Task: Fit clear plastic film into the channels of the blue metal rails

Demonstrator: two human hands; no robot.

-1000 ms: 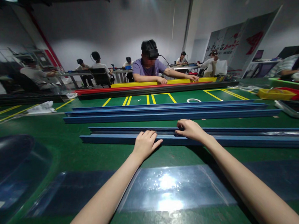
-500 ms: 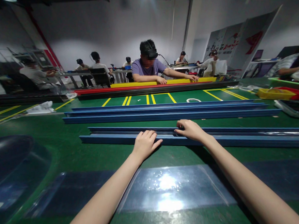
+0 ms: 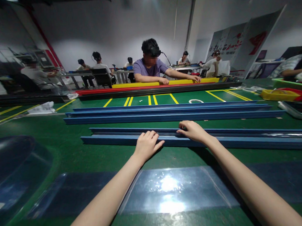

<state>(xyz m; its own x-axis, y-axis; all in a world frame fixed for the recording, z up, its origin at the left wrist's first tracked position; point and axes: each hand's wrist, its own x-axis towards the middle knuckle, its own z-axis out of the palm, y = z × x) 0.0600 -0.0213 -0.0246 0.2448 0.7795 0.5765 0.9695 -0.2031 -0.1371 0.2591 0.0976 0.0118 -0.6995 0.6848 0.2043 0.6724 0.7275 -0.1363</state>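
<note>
A long blue channel strip lies across the green table in front of me, its groove facing up. My left hand is closed over its near wall, fingers curled into the groove and thumb along the outside. To the right, my right hand reaches across the same strip with bent fingers and the thumb over the groove. The fingertips of both hands are partly hidden. Dark glossy material shows inside the groove at the right. Behind lie more blue channel strips, side by side.
A clear plastic sheet lies under my forearms. A dark glossy shape stands at the left. Farther back are black strips, a red strip, a yellow strip, a white ring and a co-worker. A yellow tray sits right.
My hands and the blue strip keep their places. The view shifts very slightly, and the co-worker's head across the table is turned a little to the right.
</note>
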